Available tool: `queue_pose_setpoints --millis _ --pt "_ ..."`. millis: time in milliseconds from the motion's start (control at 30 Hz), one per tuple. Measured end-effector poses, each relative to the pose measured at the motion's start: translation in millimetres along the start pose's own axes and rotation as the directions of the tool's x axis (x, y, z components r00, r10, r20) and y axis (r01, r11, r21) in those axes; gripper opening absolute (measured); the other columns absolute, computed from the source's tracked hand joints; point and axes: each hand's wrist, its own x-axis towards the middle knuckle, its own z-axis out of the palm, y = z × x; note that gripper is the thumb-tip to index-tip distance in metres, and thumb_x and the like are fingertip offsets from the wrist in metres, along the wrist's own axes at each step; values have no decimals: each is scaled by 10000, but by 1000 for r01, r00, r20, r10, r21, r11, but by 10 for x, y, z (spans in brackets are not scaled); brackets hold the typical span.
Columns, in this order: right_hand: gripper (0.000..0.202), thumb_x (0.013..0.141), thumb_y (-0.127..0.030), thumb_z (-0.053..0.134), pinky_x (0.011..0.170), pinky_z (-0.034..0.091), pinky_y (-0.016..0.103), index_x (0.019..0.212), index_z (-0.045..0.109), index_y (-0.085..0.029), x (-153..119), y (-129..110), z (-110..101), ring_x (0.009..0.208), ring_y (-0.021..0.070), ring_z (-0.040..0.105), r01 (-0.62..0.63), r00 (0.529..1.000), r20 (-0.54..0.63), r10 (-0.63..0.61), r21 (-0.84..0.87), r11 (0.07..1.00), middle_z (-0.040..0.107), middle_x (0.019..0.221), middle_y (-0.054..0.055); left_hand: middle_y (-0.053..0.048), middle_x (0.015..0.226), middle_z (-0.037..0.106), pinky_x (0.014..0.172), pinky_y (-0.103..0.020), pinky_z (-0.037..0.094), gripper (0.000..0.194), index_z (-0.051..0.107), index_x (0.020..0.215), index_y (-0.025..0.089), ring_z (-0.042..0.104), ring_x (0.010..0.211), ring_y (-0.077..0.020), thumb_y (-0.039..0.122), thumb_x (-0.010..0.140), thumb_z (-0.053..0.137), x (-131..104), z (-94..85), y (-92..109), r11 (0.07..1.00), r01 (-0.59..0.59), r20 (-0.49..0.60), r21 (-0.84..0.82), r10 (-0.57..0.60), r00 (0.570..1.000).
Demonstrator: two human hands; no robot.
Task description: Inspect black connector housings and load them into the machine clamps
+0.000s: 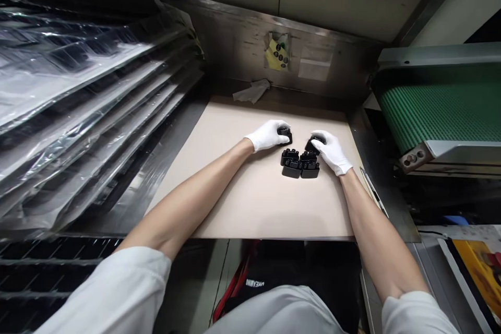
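White gloves cover both of my hands. My left hand (pixel 270 135) is closed around a small black plastic part (pixel 287 138) over the beige board (pixel 242 188). To its right, my right hand (pixel 329 150) grips another black plastic part (pixel 313 143), its fingers hiding some of it. Just below the hands stand several like black plastic parts (pixel 291 168) in two short rows, close together, with small knobs on top. A gap separates the two held parts.
Stacked clear plastic trays (pixel 117 88) rise on the left. A green conveyor belt (pixel 446 99) stands at the right. A pen-like tool (pixel 373 190) lies by the board's right edge, and a crumpled sheet (pixel 252 91) lies behind it. A metal wall (pixel 235 47) closes the back.
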Motion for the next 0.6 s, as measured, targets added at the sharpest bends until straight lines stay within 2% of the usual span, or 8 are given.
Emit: queue_pose_setpoints --millis 133,267,400,600 --pt "306 712 -204 669 1124 482 446 1007 742 -171 85 17 89 1122 254 676 7 991 135 -16 68 998 766 1127 89 -177 1432 665 1166 -429 469 613 617 1396 80 632 1324 -302 290 827 702 -66 96 -66 989 -61 76 -137 71 995" --pt "320 735 -299 694 1093 501 464 1027 734 -176 71 -1 102 1100 267 697 -37 978 208 8 132 991 780 1087 91 -198 1460 640 1160 -451 467 565 619 1384 70 614 1346 -316 374 908 630 -164 113 -60 968 -67 114 -242 97 989" --pt "367 760 -385 707 1099 497 449 1065 742 -184 24 -18 136 1146 276 690 -67 980 195 40 134 989 778 1150 97 -179 1384 692 1136 -439 478 505 660 1323 83 653 1274 -307 374 911 628 -210 158 -50 955 -61 114 -291 98 989" --pt "384 813 -503 705 1088 499 458 1012 774 -182 -105 -125 108 1126 297 691 -7 995 103 -2 89 996 781 1144 124 -210 1312 719 1082 -447 504 491 700 1249 55 672 1209 -332 428 958 571 -317 270 74 962 -91 5 -255 96 995"
